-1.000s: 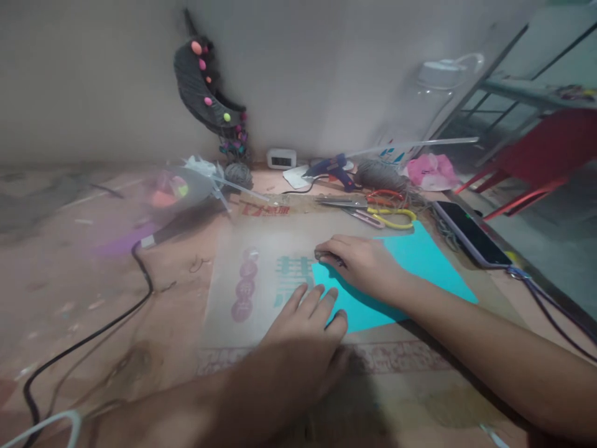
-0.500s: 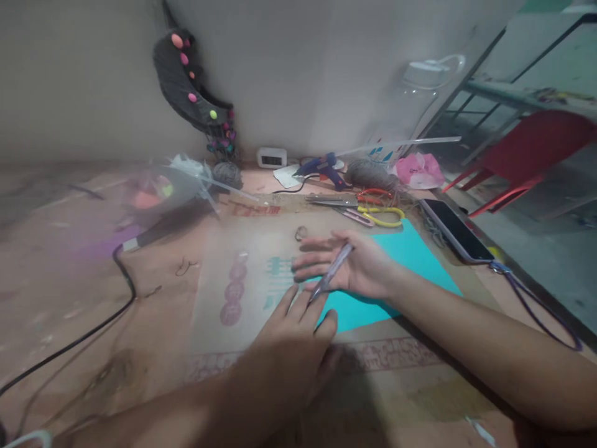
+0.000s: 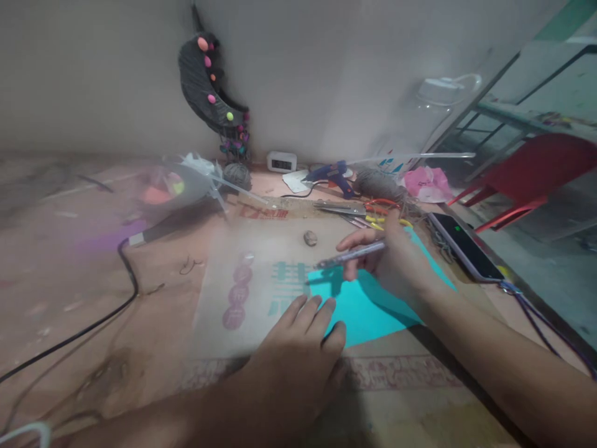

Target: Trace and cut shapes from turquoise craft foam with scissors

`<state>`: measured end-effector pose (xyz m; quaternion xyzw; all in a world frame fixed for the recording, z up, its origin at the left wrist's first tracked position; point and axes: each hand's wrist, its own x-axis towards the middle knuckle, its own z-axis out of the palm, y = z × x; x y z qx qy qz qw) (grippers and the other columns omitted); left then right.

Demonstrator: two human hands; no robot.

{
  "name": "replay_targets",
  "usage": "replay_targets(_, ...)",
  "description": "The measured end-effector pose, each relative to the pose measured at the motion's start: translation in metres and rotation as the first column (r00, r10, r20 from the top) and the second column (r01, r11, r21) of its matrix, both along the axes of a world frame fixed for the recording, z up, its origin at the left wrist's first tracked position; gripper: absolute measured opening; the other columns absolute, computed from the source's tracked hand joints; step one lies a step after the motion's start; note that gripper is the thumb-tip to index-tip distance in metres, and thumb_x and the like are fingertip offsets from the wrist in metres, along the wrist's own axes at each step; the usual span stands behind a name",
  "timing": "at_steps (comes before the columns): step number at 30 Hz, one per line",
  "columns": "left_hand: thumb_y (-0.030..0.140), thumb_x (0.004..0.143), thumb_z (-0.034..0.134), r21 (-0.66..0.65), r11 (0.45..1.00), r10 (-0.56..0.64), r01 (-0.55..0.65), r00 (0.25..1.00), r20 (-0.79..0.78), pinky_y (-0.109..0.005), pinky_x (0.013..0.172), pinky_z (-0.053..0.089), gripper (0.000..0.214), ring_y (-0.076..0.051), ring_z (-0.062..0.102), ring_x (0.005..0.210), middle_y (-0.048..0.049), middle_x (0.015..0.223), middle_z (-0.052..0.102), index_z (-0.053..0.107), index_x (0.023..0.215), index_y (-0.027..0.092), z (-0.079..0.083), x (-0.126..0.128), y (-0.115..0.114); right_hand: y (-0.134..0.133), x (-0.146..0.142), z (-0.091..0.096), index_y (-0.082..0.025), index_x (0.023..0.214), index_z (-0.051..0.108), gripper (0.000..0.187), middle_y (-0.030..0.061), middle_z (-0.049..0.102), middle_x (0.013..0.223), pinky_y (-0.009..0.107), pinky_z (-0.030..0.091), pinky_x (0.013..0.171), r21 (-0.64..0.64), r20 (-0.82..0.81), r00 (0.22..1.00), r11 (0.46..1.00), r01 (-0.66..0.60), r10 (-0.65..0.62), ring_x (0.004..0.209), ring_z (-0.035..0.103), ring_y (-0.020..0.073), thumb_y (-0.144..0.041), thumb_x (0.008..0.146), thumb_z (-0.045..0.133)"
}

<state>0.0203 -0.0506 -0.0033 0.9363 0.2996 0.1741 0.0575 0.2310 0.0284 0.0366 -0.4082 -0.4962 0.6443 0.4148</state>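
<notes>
A turquoise paper sheet lies on a cardboard sheet on the table. My left hand rests flat, fingers stretched out, with its fingertips on the paper's near left corner. My right hand hovers above the paper's far part, fingers closed round a pale purple pen that points left. A small brown lump sits on the cardboard just beyond the pen tip.
Scissors with yellow and orange handles, a blue glue gun, balls of grey twine, a small white clock and a phone line the back and right. A black cable crosses the left. A red chair stands right.
My right hand lifted off the paper, took the pen into a grip and rose toward the back right. The small brown lump now shows on the cardboard. My left hand stayed put.
</notes>
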Motion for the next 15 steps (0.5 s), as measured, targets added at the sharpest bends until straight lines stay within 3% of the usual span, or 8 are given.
replay_targets(2,0.04,0.098,0.055,0.014,1.0,0.001,-0.001,1.0,0.013,-0.048,0.104,0.05,0.032,-0.031,0.062,0.122,-0.0125,0.134,0.067,0.066,0.118,0.019,-0.001,0.0,0.0,-0.005,-0.004,-0.002,-0.017,0.093,0.069,0.055,0.0061,0.073,0.074,0.033,0.053,0.063,0.086,0.097,0.993,0.995,0.053,-0.061,0.066,0.067,0.0201,-0.071,0.084,0.061)
replay_targets(5,0.04,0.099,0.051,0.042,0.999,-0.005,0.004,1.0,0.017,-0.048,0.104,0.05,0.034,-0.031,0.062,0.122,-0.014,0.133,0.067,0.066,0.12,0.018,-0.002,0.0,0.0,-0.014,-0.014,-0.007,-0.021,0.078,0.055,0.034,-0.0053,0.059,0.062,0.024,0.041,0.052,0.227,0.294,0.943,0.969,0.092,-0.159,0.055,0.052,0.0115,-0.046,0.077,0.079)
replay_targets(7,0.04,0.101,0.048,0.043,0.999,-0.013,0.013,1.0,0.007,-0.049,0.105,0.049,0.036,-0.031,0.062,0.123,-0.0148,0.134,0.066,0.065,0.123,0.017,-0.002,0.0,0.0,-0.017,-0.02,-0.011,-0.022,0.077,0.049,0.027,-0.0079,0.052,0.057,0.022,0.034,0.049,0.273,0.365,0.916,0.96,0.064,-0.165,0.051,0.044,0.0097,-0.037,0.082,0.072)
replay_targets(9,0.04,0.101,0.047,0.031,0.999,-0.018,0.019,1.0,-0.005,-0.05,0.105,0.048,0.037,-0.031,0.062,0.122,-0.0151,0.136,0.065,0.064,0.124,0.017,-0.002,0.0,0.001,-0.016,-0.022,-0.014,-0.022,0.089,0.055,0.014,-0.0035,0.063,0.065,0.024,0.036,0.051,0.275,0.381,0.918,0.961,-0.002,-0.107,0.055,0.048,0.0112,-0.035,0.091,0.058)
replay_targets(11,0.039,0.101,0.047,0.018,1.0,-0.019,0.019,1.0,-0.009,-0.05,0.105,0.048,0.036,-0.032,0.062,0.122,-0.0151,0.137,0.064,0.065,0.123,0.017,-0.002,0.0,0.001,-0.013,-0.023,-0.017,-0.019,0.095,0.06,0.02,0.0014,0.07,0.073,0.026,0.039,0.054,0.265,0.403,0.912,0.963,-0.041,-0.072,0.059,0.053,0.0126,-0.037,0.093,0.05)
replay_targets(15,0.039,0.099,0.051,0.007,1.0,-0.029,0.029,1.0,0.001,-0.05,0.104,0.049,0.034,-0.032,0.063,0.12,-0.0146,0.13,0.068,0.066,0.121,0.016,-0.001,0.0,0.002,-0.007,-0.026,-0.022,-0.021,0.073,0.055,0.028,-0.0037,0.057,0.051,0.025,0.035,0.049,0.224,0.481,0.866,0.974,0.033,-0.14,0.049,0.049,0.0119,-0.044,0.087,0.061)
